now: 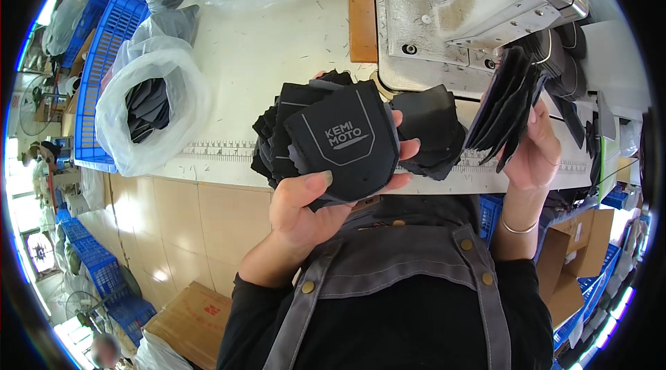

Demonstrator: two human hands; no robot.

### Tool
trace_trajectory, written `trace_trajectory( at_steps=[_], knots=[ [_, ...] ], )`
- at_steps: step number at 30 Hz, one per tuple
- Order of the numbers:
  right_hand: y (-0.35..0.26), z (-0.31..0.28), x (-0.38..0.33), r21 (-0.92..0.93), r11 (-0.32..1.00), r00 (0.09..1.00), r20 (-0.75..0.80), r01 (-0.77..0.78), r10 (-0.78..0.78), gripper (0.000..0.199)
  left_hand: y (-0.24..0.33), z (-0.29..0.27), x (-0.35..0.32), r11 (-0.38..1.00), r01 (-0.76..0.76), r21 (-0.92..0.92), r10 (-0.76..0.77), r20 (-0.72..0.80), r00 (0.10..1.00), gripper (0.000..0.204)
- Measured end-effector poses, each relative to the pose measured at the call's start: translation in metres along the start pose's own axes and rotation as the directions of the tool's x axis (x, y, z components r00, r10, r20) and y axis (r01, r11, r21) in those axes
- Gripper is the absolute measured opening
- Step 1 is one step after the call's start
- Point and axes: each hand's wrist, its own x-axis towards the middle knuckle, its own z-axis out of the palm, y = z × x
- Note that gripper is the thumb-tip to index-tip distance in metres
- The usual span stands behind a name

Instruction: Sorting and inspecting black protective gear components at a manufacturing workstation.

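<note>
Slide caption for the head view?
Left hand grips rounded black fabric panels; right hand holds fanned black fabric pieces near a white metal sewing machine.

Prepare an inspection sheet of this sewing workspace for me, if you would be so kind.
Surface: white worktable, with a ruler strip along its near edge and scattered dark flecks.
Job's things: a stack of black patches, the top one with a pale outline; a bundle of black pieces; a loose black pile between them.
Clutter: open plastic bag of dark pieces, beside a blue crate.
Hands: left hand grips the stack; right hand grips the bundle.
Cables: nothing seen clearly.
Surroundings: sewing machine, tiled floor, cardboard box.
</note>
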Motion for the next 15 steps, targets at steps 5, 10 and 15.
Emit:
trace_trajectory(
  at_steps=[5,10,15],
  knots=[
    [0.002,0.003,-0.001,0.022,1.0,0.999,0.038,-0.021,0.02,0.046,-0.002,-0.001,-0.001,0.999,-0.034,-0.023,0.034,-0.01,0.999,0.072],
    [0.02,0.035,0.005,-0.278,0.958,0.991,0.084,-0.073,0.1,0.048,-0.01,0.002,-0.006,0.991,-0.078,0.105,0.094,-0.165,0.982,0.061],
    [0.026,0.061,-0.003,-0.464,0.871,0.983,-0.006,-0.163,0.181,0.039,-0.013,-0.009,-0.011,0.994,0.03,-0.106,-0.048,-0.178,0.983,0.074]
  ],
)
